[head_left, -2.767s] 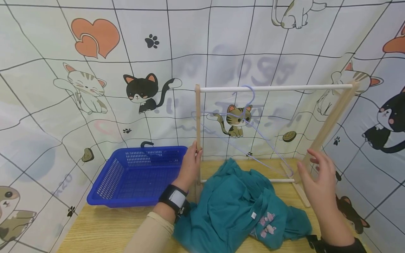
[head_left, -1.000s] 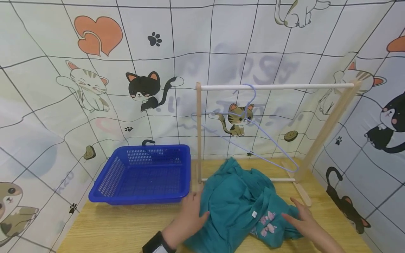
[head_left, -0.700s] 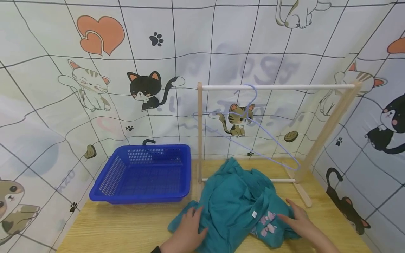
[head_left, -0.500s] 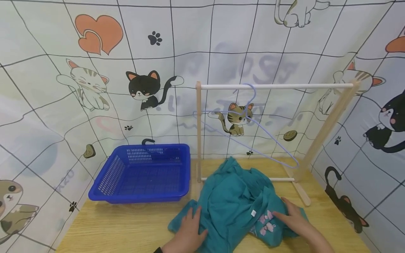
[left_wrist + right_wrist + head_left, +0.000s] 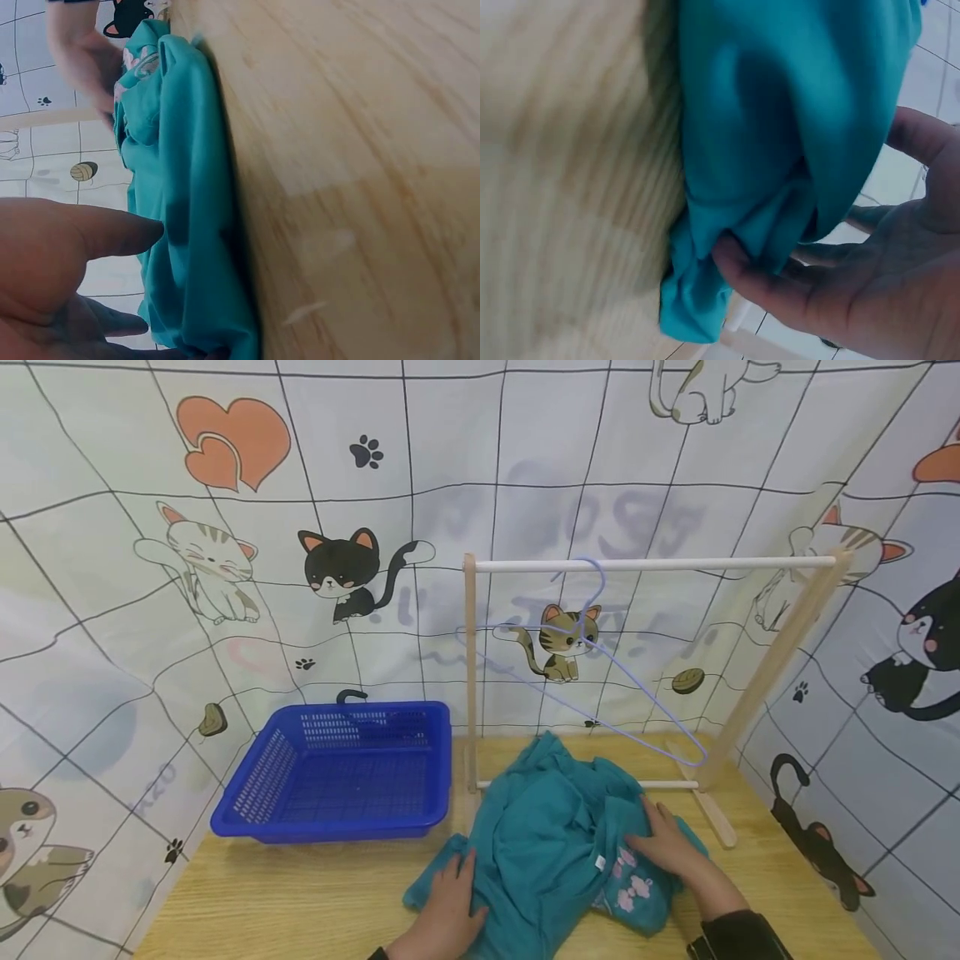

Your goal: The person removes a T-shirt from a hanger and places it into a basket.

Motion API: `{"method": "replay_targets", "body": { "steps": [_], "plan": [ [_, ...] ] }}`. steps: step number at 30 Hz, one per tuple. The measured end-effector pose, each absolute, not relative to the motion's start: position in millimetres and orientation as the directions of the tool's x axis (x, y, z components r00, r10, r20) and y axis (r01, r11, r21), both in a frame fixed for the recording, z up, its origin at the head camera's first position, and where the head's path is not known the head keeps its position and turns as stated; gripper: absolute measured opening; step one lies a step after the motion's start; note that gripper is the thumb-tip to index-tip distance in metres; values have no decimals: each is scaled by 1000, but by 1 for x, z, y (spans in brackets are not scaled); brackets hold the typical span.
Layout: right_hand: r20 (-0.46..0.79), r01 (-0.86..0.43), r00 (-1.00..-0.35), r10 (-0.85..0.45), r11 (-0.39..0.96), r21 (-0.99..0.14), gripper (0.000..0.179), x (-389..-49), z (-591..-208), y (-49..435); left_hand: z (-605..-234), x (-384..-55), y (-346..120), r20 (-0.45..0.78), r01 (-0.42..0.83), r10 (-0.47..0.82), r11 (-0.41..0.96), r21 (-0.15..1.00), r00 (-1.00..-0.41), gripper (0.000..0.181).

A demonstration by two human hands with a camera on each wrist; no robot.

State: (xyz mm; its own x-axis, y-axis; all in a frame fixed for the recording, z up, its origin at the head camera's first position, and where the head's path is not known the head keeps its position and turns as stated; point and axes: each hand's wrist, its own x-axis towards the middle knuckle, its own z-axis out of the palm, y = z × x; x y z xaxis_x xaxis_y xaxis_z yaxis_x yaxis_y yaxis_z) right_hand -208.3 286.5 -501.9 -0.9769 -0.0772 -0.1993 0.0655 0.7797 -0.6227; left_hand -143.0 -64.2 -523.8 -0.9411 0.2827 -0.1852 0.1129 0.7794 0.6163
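Observation:
A crumpled teal garment (image 5: 540, 852) with a small white label and pink embroidered flowers lies on the wooden table (image 5: 300, 893). My left hand (image 5: 448, 906) rests at its left edge, fingers spread and fairly straight; in the left wrist view the thumb (image 5: 124, 232) touches the cloth. On the right side, near the flowers, my right hand (image 5: 671, 843) lies against the garment. The right wrist view shows one finger (image 5: 757, 289) of it pressing into a fold, with the other fingers relaxed along the fabric and partly hidden.
Behind the garment stands a wooden rack (image 5: 772, 668) with a white top rail (image 5: 675, 564). A lilac hanger (image 5: 645, 693) hangs from that rail. To the left sits a blue plastic basket (image 5: 330, 831). A cat-printed sheet (image 5: 225, 668) covers the wall.
Both hands have come down from the rack's posts onto the garment. The right hand has shifted up and left along the cloth, while the left has stayed at the left edge lately.

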Motion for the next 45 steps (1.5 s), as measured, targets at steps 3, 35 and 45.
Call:
{"method": "replay_targets", "body": {
  "steps": [3,35,45],
  "plan": [
    [-165,20,-981,-99,801,-599,80,-216,-502,279,-526,-144,-64,-178,124,288,782,611,-941,73],
    [-168,-93,-958,-231,809,-581,57,-191,-507,218,-526,-143,-58,-125,139,316,693,707,-941,80],
    [-206,-90,-935,-288,755,-649,61,-176,-505,190,-527,-142,-48,-159,99,321,657,747,-933,94]
  ]
}}
